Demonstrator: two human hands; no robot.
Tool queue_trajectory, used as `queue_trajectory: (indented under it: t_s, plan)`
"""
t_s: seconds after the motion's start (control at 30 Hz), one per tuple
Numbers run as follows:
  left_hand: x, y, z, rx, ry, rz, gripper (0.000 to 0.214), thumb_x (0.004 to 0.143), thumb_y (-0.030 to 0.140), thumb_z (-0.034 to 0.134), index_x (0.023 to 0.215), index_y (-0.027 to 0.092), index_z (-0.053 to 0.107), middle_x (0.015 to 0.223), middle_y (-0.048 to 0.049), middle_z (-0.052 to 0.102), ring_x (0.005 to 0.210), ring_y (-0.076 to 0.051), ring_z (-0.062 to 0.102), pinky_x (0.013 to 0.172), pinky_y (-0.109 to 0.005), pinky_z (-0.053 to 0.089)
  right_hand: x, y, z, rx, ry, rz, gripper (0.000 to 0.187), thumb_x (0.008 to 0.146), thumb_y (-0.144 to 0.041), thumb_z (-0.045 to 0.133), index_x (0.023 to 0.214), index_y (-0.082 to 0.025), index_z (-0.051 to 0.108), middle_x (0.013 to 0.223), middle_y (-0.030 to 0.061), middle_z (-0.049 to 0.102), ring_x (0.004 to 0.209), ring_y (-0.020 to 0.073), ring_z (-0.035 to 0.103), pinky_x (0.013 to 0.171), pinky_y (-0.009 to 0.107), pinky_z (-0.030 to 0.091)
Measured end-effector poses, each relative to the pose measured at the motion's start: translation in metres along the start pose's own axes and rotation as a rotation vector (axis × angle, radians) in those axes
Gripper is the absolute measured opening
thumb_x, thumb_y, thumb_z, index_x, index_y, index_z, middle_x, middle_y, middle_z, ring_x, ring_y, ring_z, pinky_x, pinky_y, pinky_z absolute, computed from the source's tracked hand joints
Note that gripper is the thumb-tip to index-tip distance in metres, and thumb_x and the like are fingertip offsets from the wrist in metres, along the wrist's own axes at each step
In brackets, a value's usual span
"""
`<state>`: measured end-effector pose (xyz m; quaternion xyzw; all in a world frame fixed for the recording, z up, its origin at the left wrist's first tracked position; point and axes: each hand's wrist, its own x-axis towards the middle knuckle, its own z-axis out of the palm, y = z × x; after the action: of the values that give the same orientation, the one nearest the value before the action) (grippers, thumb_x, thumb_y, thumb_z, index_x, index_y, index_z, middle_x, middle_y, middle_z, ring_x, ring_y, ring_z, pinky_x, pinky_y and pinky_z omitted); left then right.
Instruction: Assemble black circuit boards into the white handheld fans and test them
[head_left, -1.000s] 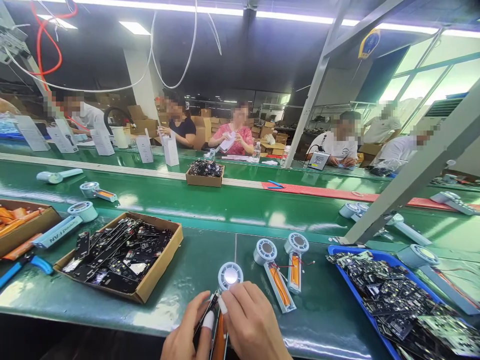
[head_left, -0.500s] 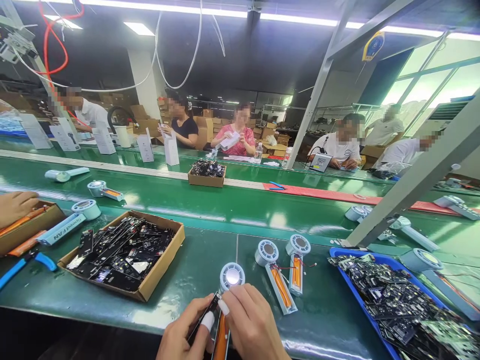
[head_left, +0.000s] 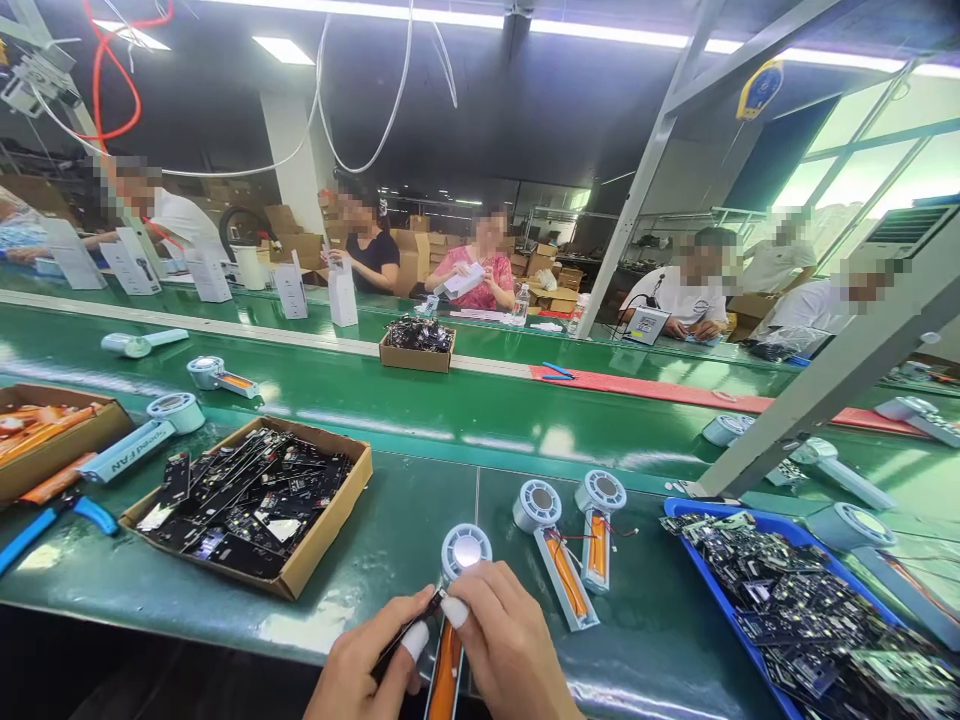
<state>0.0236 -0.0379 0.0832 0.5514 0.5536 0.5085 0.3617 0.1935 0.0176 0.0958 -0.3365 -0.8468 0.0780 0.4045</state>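
Hands: left hand [head_left: 367, 665] and right hand [head_left: 510, 640] are right together at the bottom of the view, clamped in around the fan's handle, with white fingertip covers [head_left: 415, 640] on show.

Fan: small fan [head_left: 466, 550] sits just past the fingers, round head up, its opened handle with an orange strip [head_left: 446, 675] running down between the hands.

Board: thin black circuit board [head_left: 405, 635] is pinched in the left hand, angled up toward the handle.

Table: green [head_left: 390, 575], with everything laid out on it.

Left side: cardboard box of black boards [head_left: 330, 520], a box of orange strips [head_left: 45, 485], and blue-handled pliers [head_left: 94, 515].

Right side: two more opened fans [head_left: 559, 575] just beside the hands, then a blue tray heaped with boards [head_left: 712, 580].

Across the table: person in a pink top [head_left: 469, 270], holding something white.
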Motion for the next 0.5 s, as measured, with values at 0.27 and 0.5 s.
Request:
queue_trajectory:
  t_s: [0.27, 0.5]
  plan:
    - [0.013, 0.002, -0.013, 0.020, -0.182, 0.015, 0.030, 0.094, 0.041, 0.054, 0.113, 0.031, 0.074, 0.086, -0.0010, 0.073, 0.059, -0.013, 0.059, 0.060, -0.021, 0.051, 0.009, -0.001, -0.012, 0.191, -0.206, 0.122, 0.021, 0.096, -0.007, 0.052, 0.095, -0.023, 0.064, 0.089, 0.0009, 0.064, 0.082, 0.0184, 0.055, 0.072, 0.028, 0.044]
    - [0.009, -0.002, -0.018, 0.058, -0.186, -0.033, 0.029, 0.094, 0.034, 0.049, 0.117, 0.027, 0.066, 0.085, 0.0005, 0.074, 0.064, -0.014, 0.064, 0.066, -0.023, 0.050, 0.011, -0.009, -0.021, 0.182, -0.243, 0.187, 0.025, 0.093, -0.006, 0.055, 0.107, -0.025, 0.066, 0.102, 0.0023, 0.065, 0.093, 0.0197, 0.057, 0.080, 0.030, 0.047]
